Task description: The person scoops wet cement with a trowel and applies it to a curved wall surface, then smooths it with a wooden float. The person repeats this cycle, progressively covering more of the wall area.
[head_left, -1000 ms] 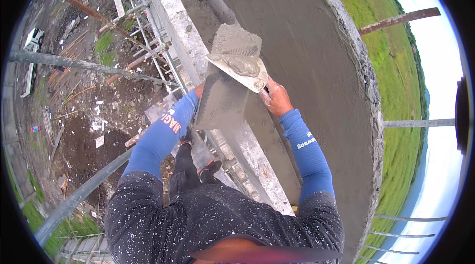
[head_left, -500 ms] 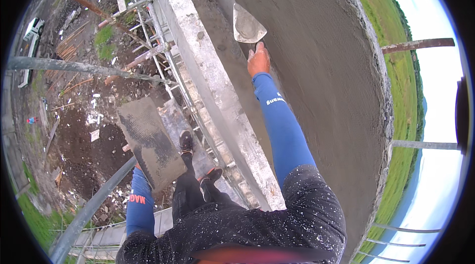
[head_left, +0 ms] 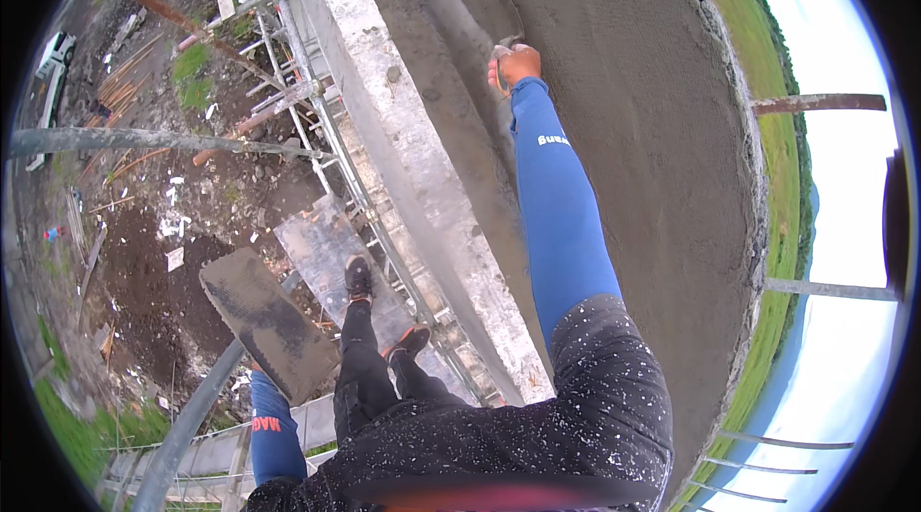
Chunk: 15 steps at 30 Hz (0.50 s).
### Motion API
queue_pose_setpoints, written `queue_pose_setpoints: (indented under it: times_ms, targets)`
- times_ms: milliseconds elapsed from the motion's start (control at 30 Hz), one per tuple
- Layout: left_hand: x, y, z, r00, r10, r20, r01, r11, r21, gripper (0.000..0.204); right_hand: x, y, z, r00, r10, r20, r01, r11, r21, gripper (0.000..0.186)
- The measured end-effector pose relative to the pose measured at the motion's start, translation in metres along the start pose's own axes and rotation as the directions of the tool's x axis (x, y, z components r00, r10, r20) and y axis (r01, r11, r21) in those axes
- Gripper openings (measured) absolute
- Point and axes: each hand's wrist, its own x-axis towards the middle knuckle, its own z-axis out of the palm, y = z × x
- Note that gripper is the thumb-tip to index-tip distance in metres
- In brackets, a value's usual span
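Observation:
My right hand [head_left: 515, 65] is closed around the handle of a trowel [head_left: 513, 5], reaching far out along a grey plastered wall [head_left: 633, 147]. The trowel's blade is turned nearly edge-on and lies against the wet plaster, low on the wall by the ledge. A rectangular mortar board [head_left: 271, 325], smeared with grey mortar and a darker wet patch, is held out at my left. Underneath it my left hand is hidden; only the blue left sleeve [head_left: 275, 426] shows, running up to the board's near edge.
A rough concrete beam [head_left: 413, 147] runs between me and the wall. My feet stand on a narrow scaffold plank [head_left: 321, 238], beside metal scaffold frames [head_left: 288, 42]. A slanting pipe [head_left: 197, 406] crosses near my left arm. Far below lies debris-strewn ground with a white truck [head_left: 53, 61].
The trowel has turned from showing its flat face to nearly edge-on against the wall, and my right hand has moved slightly farther out. My left arm and the mortar board have dropped lower and leftward.

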Motion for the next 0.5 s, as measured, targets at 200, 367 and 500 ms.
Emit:
queue_pose_setpoints:
  times_ms: [200,367,500]
  targets:
    - [0.014,-0.003,0.020,0.999,-0.019,0.040,0.019,1.000,0.022,0.042,-0.027,-0.042,-0.040,0.994,-0.092,0.061,0.086,0.992,0.089,0.045]
    - [0.015,-0.004,0.030,0.998,-0.015,0.060,0.013,0.999,0.044,0.042,-0.074,-0.054,-0.082,0.990,-0.133,0.051,0.126,0.984,0.130,0.035]
    - [0.015,-0.010,0.041,0.997,-0.011,0.081,0.006,0.998,0.067,0.041,-0.110,-0.052,-0.119,0.984,-0.162,0.075,0.146,0.973,0.181,0.028]
